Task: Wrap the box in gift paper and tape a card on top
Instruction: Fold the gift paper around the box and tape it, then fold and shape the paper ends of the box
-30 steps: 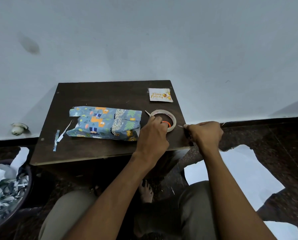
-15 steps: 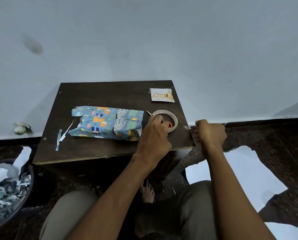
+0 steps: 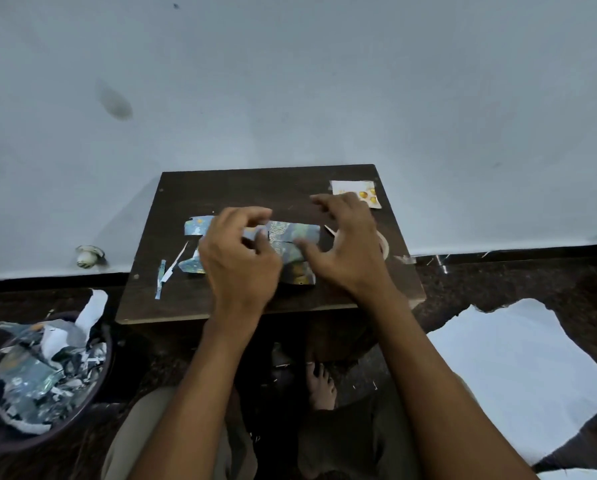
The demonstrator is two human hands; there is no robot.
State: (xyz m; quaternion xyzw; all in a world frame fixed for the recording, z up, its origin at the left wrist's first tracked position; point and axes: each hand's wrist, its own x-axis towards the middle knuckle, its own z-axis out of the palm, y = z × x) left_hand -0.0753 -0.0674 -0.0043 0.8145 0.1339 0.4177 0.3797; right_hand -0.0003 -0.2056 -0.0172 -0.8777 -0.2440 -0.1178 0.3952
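Your left hand hovers over the wrapped box mid-table, fingers curled; blur hides whether it pinches tape. Your right hand is spread, thumb on the box. The card lies far-right.

Blue animal-print wrapped box on a dark brown table — white card, gold print.

- Left hand off the tape roll; now over the wrapped box, fingers curled.
- Right hand gone from table's right edge; now above box's right end, fingers spread.
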